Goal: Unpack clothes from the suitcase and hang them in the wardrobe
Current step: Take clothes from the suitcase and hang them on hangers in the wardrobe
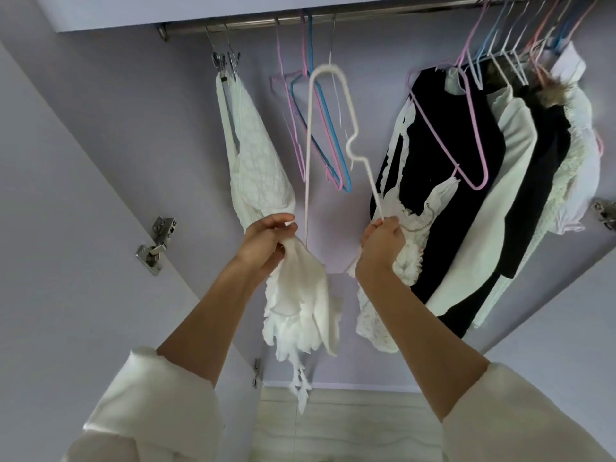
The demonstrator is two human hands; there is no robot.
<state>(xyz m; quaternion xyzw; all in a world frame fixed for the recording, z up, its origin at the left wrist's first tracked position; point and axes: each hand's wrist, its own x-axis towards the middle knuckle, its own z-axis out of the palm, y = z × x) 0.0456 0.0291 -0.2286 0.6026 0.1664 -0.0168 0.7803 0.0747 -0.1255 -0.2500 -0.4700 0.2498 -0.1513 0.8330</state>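
Head view: white hanger, ruffled garment.

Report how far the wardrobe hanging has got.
Done: several garments already hang on the rail. In hand: the left hand grips a white garment, and the right hand holds a white hanger. Left: fit it, hook it up. The suitcase is out of view.

Soft, even daylight is filling the scene, casting only faint shadows. The wide-angle lens is bending straight lines near the edges. Fine detail is looking slightly smeared throughout, and white fabrics are nearly washing out.
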